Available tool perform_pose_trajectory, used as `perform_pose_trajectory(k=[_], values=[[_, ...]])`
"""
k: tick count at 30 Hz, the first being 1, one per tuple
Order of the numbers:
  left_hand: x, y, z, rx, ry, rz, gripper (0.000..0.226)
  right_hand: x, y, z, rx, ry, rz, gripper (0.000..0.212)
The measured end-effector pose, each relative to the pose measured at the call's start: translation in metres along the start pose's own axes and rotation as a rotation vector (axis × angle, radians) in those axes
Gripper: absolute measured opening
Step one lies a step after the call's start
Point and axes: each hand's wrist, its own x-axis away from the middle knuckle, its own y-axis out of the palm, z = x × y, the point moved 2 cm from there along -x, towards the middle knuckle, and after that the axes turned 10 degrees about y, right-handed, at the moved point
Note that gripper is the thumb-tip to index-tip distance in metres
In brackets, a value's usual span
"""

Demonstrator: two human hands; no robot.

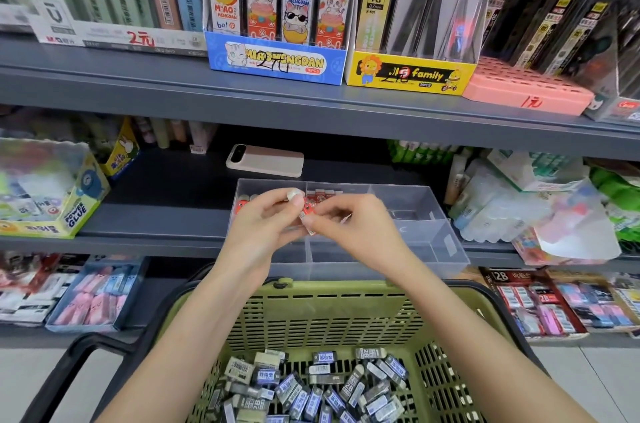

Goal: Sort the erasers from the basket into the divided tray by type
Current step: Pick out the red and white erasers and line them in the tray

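A green plastic basket (322,315) sits low in front of me, with several grey, white and blue wrapped erasers (311,388) piled in its bottom. Above it, a clear divided tray (412,211) rests on the grey shelf. Red-wrapped erasers (320,197) lie in its back middle compartment and an orange one (241,206) in the back left. My left hand (263,225) and my right hand (356,232) meet over the tray's left half. Both pinch small red and white erasers (306,214) between their fingertips.
A pink phone (265,159) lies on the shelf behind the tray. A glue box (52,194) stands at the left and clear packets (519,201) at the right. Boxes of pencil leads (277,10) fill the upper shelf. Eraser packs (97,298) line the lower shelf.
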Motion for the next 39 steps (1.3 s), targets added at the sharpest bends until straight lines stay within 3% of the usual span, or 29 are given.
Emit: perform_pose_trajectory(k=[5, 9, 11, 13, 17, 21, 26, 33, 39], values=[[-0.006, -0.014, 0.008, -0.167, 0.068, -0.021, 0.017, -0.009, 0.005, -0.005, -0.08, 0.072, -0.004, 0.016], [-0.026, -0.041, 0.02, -1.024, 0.425, 0.047, 0.024, -0.039, 0.002, -0.006, -0.099, 0.231, 0.118, 0.024], [-0.033, -0.047, 0.019, -1.335, 0.565, -0.096, 0.024, -0.052, 0.006, -0.008, 0.026, 0.256, 0.126, 0.029], [-0.039, -0.049, 0.01, -1.488, 0.567, -0.281, 0.027, -0.063, 0.014, -0.009, 0.142, 0.278, 0.118, 0.033], [-0.046, -0.055, -0.01, -1.576, 0.447, -0.542, 0.039, -0.072, 0.03, -0.009, 0.418, 0.269, 0.16, 0.029], [-0.046, -0.059, -0.018, -1.46, 0.358, -0.489, 0.042, -0.069, 0.043, -0.006, 0.536, 0.183, 0.207, 0.03], [-0.052, -0.054, -0.017, -1.414, 0.387, -0.491, 0.041, -0.066, 0.053, -0.004, 0.641, 0.201, 0.25, 0.024], [-0.065, -0.048, -0.019, -1.487, 0.357, -0.6, 0.039, -0.06, 0.042, 0.001, 0.484, 0.219, 0.205, 0.023], [-0.073, -0.035, -0.022, -1.583, 0.422, -0.592, 0.037, -0.048, 0.008, 0.005, 0.323, 0.179, 0.296, 0.019]])
